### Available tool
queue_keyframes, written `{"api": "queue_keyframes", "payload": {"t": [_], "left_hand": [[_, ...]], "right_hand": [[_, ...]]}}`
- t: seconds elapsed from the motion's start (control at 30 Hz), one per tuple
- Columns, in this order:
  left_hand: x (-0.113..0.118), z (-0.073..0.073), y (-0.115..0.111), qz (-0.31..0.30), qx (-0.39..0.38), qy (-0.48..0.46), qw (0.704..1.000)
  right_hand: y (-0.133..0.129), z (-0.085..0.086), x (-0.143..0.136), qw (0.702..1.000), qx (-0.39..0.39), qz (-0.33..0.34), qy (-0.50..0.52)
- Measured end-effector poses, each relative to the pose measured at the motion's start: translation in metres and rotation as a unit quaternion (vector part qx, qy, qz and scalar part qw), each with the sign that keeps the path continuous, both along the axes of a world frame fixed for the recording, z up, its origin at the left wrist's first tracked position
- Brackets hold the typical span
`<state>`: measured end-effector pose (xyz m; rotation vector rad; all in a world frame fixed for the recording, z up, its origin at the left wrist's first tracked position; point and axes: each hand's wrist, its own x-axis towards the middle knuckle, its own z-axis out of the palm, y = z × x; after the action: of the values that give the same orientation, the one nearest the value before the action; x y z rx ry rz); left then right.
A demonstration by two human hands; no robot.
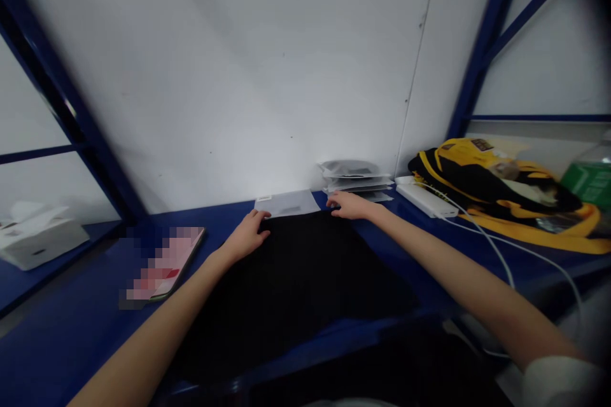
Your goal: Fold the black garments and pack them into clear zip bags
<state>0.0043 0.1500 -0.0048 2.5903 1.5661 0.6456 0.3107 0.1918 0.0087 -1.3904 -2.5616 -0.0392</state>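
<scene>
A black cloth garment (305, 267) lies spread on the blue table in front of me, its far edge running fairly straight between my hands. My left hand (247, 234) is at the far left corner of the cloth, thumb and fingers apart and slightly bent, with dark fabric showing between them. At the far right corner rests my right hand (351, 205), fingers loosely curved and the thumb over the fabric's edge. Just beyond the cloth is a flat, pale plastic packet (287, 201) with a small label. A stack of similar packets (356, 178) sits behind my right hand.
To the left lies a phone (169, 264), partly pixelated, with a tissue box (42, 238) farther off. A white power bank (426, 199) with a cable, a black and yellow bag (496, 184) and a green-labelled bottle (592, 172) are on the right. A white wall (267, 76) stands behind.
</scene>
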Motion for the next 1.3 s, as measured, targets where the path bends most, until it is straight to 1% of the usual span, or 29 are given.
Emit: {"api": "queue_keyframes", "payload": {"t": [0.1,0.23,0.33,0.47,0.57,0.67,0.73,0.77,0.83,0.9,1.0,1.07,1.1,1.17,1.3], "left_hand": [[0.002,0.001,-0.001,0.040,-0.004,0.014,0.999],[0.002,0.003,-0.001,0.082,-0.016,0.028,0.996],[0.002,0.005,-0.003,0.081,-0.035,0.012,0.996],[0.001,0.008,-0.005,0.076,-0.098,-0.045,0.991],[0.002,0.009,-0.006,0.072,-0.133,-0.089,0.984],[0.003,0.007,-0.005,0.069,-0.129,-0.104,0.984],[0.004,0.006,-0.004,0.064,-0.115,-0.116,0.984],[0.005,0.006,-0.004,0.062,-0.111,-0.130,0.983],[0.007,0.008,-0.006,0.065,-0.120,-0.171,0.976],[0.008,0.013,-0.009,0.082,-0.151,-0.226,0.959],[0.010,0.024,-0.018,0.091,-0.222,-0.317,0.918],[0.011,0.032,-0.023,0.077,-0.260,-0.363,0.891],[0.011,0.035,-0.026,0.069,-0.273,-0.376,0.883],[0.012,0.039,-0.031,0.061,-0.288,-0.379,0.877],[0.012,0.043,-0.039,0.041,-0.291,-0.345,0.891]], "right_hand": [[-0.001,-0.001,-0.002,1.000,-0.004,-0.006,-0.015],[-0.002,-0.002,-0.003,1.000,-0.011,0.008,-0.015],[-0.002,-0.003,-0.004,1.000,-0.017,0.021,-0.011],[-0.004,0.001,-0.005,0.998,-0.054,0.033,-0.021],[-0.011,0.010,-0.006,0.995,-0.090,0.008,-0.051],[-0.018,0.020,-0.006,0.992,-0.106,-0.027,-0.065],[-0.021,0.025,-0.005,0.989,-0.132,-0.050,-0.040],[-0.022,0.026,-0.004,0.985,-0.161,-0.061,-0.012],[-0.022,0.029,-0.001,0.964,-0.245,-0.080,0.071],[-0.021,0.032,0.003,0.927,-0.321,-0.091,0.173],[-0.021,0.038,0.011,0.874,-0.380,-0.080,0.292],[-0.021,0.041,0.016,0.852,-0.407,-0.057,0.324],[-0.020,0.042,0.019,0.847,-0.416,-0.046,0.327],[-0.019,0.043,0.023,0.851,-0.423,-0.034,0.311],[-0.016,0.042,0.026,0.902,-0.374,-0.023,0.212]]}}
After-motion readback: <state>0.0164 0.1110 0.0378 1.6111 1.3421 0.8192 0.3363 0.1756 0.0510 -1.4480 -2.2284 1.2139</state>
